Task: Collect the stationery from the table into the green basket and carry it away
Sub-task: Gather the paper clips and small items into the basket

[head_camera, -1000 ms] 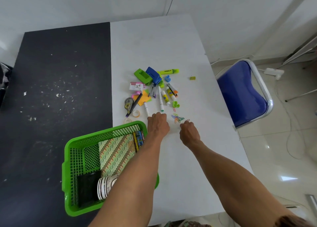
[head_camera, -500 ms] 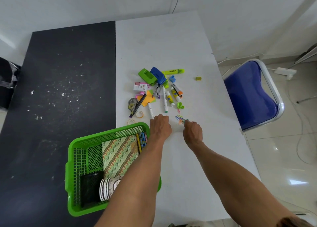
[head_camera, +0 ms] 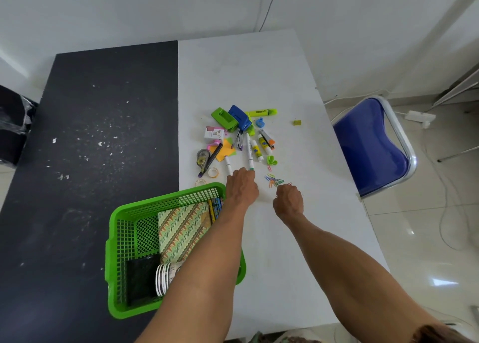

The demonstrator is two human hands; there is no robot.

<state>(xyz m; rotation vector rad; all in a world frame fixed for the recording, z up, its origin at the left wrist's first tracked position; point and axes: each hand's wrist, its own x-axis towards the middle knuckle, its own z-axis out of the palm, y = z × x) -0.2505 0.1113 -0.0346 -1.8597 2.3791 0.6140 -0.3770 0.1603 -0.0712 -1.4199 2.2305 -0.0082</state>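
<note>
The green basket (head_camera: 166, 199) stands at the near edge where the black and white table halves meet; it holds a patterned book, a black pad, stacked paper cups and pencils. Loose stationery lies beyond it: two white markers (head_camera: 249, 154), glue sticks (head_camera: 255, 149), a green hole punch (head_camera: 224, 118), a blue stapler (head_camera: 239, 116), a highlighter (head_camera: 261, 112) and tape rolls (head_camera: 213, 172). My left hand (head_camera: 242, 188) rests with curled fingers at the markers' near ends; what it holds is hidden. My right hand (head_camera: 288, 201) pinches at the near edge of the coloured paper clips (head_camera: 274, 180).
A small green sharpener (head_camera: 297, 122) lies alone toward the white table's right edge. A blue chair (head_camera: 370, 145) stands right of the table, with cables and a power strip (head_camera: 420, 116) on the floor. The black tabletop (head_camera: 90, 135) carries white specks.
My right hand reached into the paper clips, then drew back slightly toward me. My left hand stayed curled by the marker ends. The view shifted a little.
</note>
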